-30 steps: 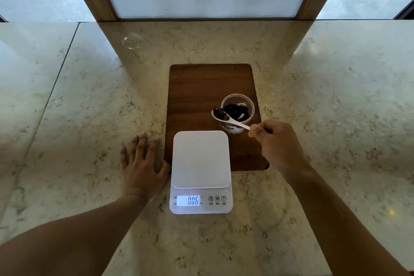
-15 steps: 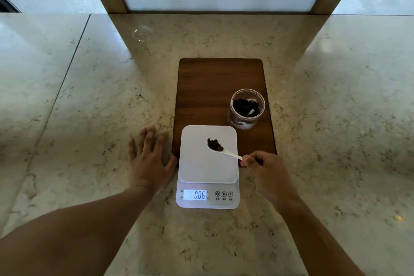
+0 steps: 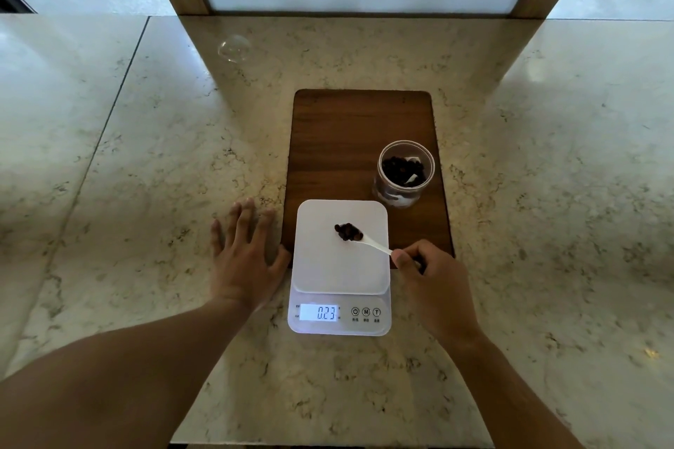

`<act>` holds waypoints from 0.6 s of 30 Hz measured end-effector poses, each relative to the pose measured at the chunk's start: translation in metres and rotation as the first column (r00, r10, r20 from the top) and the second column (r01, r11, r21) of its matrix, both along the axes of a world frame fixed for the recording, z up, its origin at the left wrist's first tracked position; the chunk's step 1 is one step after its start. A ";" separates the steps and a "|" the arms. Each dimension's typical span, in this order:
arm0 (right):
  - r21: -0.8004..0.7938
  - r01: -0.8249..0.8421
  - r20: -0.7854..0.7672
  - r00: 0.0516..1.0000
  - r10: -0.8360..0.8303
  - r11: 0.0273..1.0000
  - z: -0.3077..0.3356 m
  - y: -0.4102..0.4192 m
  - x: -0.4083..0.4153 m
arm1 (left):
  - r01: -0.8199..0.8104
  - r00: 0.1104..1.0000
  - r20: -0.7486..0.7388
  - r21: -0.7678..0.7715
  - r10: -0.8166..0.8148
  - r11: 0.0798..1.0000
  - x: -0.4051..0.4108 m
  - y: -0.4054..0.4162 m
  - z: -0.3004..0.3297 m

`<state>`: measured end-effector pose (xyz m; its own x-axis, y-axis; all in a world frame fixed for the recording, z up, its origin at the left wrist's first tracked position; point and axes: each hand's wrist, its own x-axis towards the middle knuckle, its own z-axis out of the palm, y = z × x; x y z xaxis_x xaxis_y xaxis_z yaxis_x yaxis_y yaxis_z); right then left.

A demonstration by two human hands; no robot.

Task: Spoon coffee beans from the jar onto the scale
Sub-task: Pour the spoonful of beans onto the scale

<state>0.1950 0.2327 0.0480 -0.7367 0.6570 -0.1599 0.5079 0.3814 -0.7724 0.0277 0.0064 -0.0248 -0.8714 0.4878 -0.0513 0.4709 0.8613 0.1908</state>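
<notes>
Where 0.06 showed before, scale (image 3: 341,259) reads 0.23; right hand (image 3: 434,281) pinches spoon (image 3: 375,245), beans (image 3: 348,231) at platform; left hand (image 3: 246,259) flat, splayed.

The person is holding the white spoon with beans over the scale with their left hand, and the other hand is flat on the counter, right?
Not quite. The head view shows the right hand holding the white spoon with the coffee beans over the scale. The left hand is the one lying flat on the counter.
</notes>
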 end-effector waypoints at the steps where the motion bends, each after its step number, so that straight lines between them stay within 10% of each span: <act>1: 0.013 -0.001 -0.019 1.000 0.001 1.000 0.000 -0.001 0.000 | -0.001 1.000 0.000 0.004 0.001 1.000 0.000 0.000 0.000; 18: 0.329 -0.082 -0.174 0.974 0.145 0.941 -0.002 -0.015 0.012 | -0.008 1.000 0.022 0.009 0.007 1.000 0.001 0.002 0.007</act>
